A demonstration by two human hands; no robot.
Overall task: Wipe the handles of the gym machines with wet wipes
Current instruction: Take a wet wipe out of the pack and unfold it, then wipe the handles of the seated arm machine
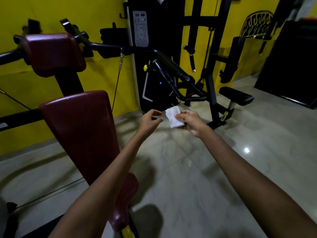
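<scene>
- The right hand (190,121) pinches a wet wipe (174,118) between thumb and fingers, held in the air over the floor (214,169).
- The left hand (149,120) hovers just beside the wipe's left edge, fingers curled, thumb and forefinger apart, holding nothing.
- The wipe is white, folded into a small rectangle, slightly crumpled.
- Beyond the hands stands a black machine handle (171,67); a maroon padded seat (82,133) lies left.

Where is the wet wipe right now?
In the head view, the wet wipe sits centre frame, pinched by the right hand, with the left hand just beside it, above the floor.
</scene>
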